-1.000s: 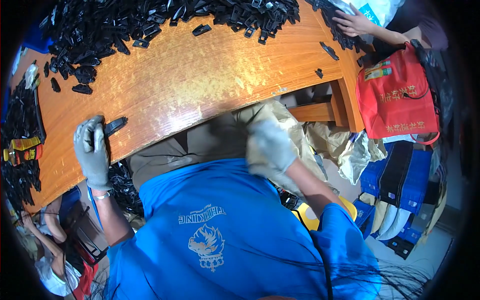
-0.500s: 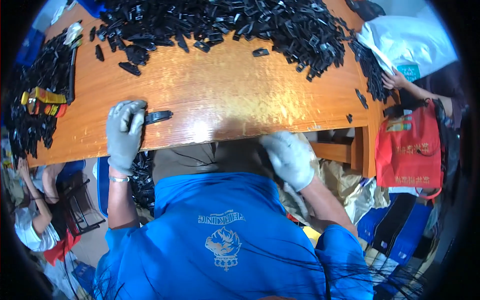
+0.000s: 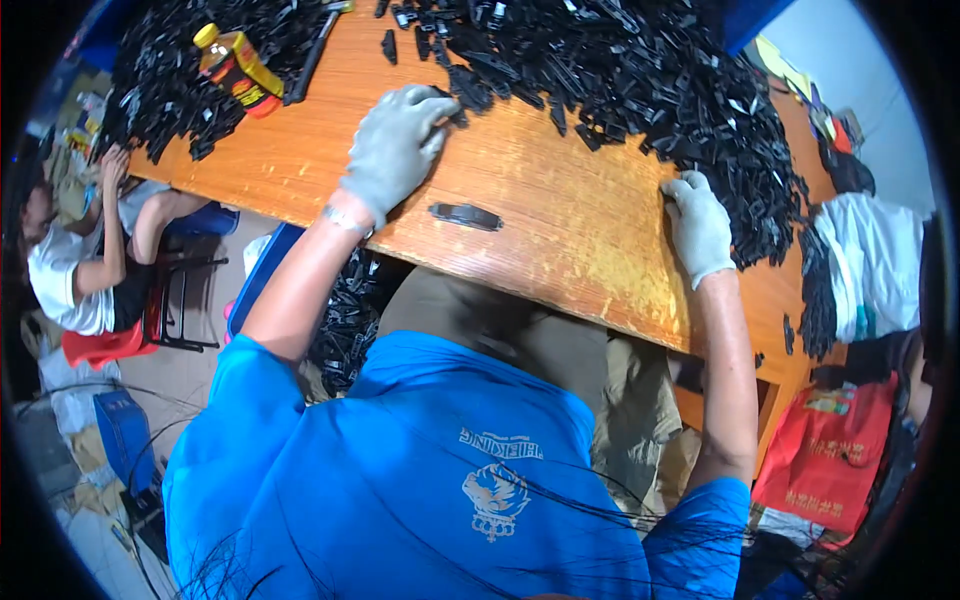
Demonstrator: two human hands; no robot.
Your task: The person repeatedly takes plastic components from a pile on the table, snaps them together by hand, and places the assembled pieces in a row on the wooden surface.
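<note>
My left hand [image 3: 392, 150], in a grey-white work glove, is at the near edge of the black pile. Its curled fingertips close on a dark plastic clip [image 3: 455, 108], partly hidden by them. Farther right, my gloved right hand [image 3: 700, 228] rests by the pile's edge with fingers bent inward; whatever they hold, if anything, is hidden. One long black plastic clip [image 3: 466, 215] lies alone on the wooden table [image 3: 560, 220], between my hands and nearer to me.
A big heap of black clips [image 3: 640, 75] covers the far side; another heap [image 3: 180, 80] spreads left, beside a yellow-capped bottle [image 3: 238, 70] and a dark rod [image 3: 318, 55]. A blue bin [image 3: 262, 275] stands below the table. Another person [image 3: 85, 265] sits left. A red bag [image 3: 830, 455] hangs right.
My view has swung to the right. My left hand has left the lone clip and reached out to the pile. My right hand has come up from below the table edge onto the tabletop.
</note>
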